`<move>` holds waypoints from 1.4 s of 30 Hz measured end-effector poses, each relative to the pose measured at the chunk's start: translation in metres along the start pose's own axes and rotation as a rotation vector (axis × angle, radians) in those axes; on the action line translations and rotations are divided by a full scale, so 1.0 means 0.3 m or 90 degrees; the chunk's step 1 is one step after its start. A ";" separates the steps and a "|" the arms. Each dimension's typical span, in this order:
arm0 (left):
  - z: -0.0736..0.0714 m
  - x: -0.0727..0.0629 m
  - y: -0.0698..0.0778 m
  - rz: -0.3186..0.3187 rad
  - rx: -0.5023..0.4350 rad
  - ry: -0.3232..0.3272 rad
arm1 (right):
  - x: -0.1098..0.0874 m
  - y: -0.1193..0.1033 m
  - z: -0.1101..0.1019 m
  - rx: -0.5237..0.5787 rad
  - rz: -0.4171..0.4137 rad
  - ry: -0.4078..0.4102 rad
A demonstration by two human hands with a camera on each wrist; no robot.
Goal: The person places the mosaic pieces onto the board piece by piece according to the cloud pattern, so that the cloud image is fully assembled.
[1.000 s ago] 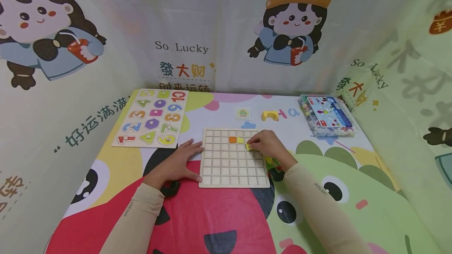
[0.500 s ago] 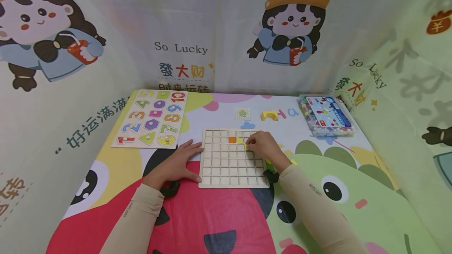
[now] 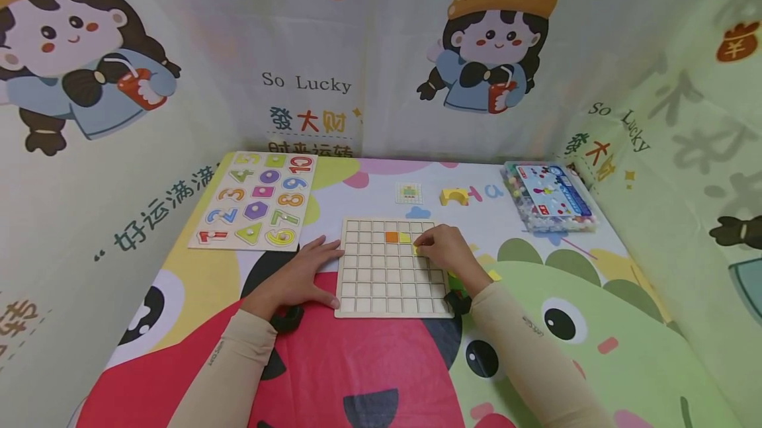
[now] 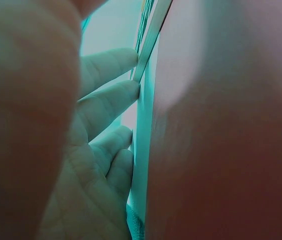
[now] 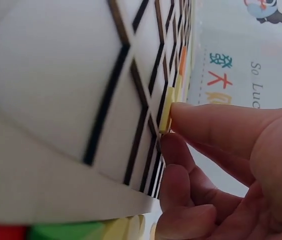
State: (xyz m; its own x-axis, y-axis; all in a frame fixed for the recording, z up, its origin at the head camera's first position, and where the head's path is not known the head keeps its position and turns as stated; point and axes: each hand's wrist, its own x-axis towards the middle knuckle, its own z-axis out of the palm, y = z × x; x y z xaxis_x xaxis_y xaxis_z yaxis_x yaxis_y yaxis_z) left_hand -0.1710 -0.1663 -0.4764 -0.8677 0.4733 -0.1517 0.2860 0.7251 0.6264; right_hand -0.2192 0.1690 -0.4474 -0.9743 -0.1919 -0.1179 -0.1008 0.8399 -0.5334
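Observation:
A wooden grid board [image 3: 395, 289] lies on the table between both hands. An orange square tile [image 3: 391, 237] and a yellow tile beside it [image 3: 404, 237] fill neighbouring cells in its upper part. My right hand [image 3: 445, 247] pinches another yellow square tile [image 5: 166, 110] between thumb and fingertips, low over a cell just right of and below those two; the fingers partly hide it in the head view. My left hand [image 3: 300, 274] rests at the board's left edge, fingers spread and fairly straight. In the left wrist view, the fingertips [image 4: 131, 90] touch the board's side.
A number-and-shape puzzle board [image 3: 256, 200] lies at the back left. Behind the grid are a small pattern card [image 3: 409, 193] and a yellow arch block [image 3: 455, 196]. A clear box of beads [image 3: 550, 196] stands back right. Coloured pieces [image 5: 66, 231] lie beside the board's right edge.
My right hand has shifted slightly left with the yellow tile, bringing it closer over the cell. My left hand has stayed at the board's edge.

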 end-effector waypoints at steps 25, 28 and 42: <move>0.003 -0.002 -0.004 0.003 0.001 0.000 | -0.121 0.055 -0.048 0.071 -0.042 -0.069; 0.002 -0.002 -0.003 0.003 0.000 0.000 | -0.139 0.094 -0.074 0.112 -0.047 -0.058; 0.003 0.005 -0.008 0.004 0.006 -0.003 | -0.249 0.310 -0.244 0.189 0.004 0.050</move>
State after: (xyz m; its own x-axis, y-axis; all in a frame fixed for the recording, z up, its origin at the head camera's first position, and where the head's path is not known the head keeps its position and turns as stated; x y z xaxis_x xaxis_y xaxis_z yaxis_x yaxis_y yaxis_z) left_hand -0.1726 -0.1667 -0.4790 -0.8639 0.4804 -0.1512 0.2954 0.7265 0.6204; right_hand -0.1704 0.2986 -0.4268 -0.9884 -0.1380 -0.0629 -0.0430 0.6530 -0.7561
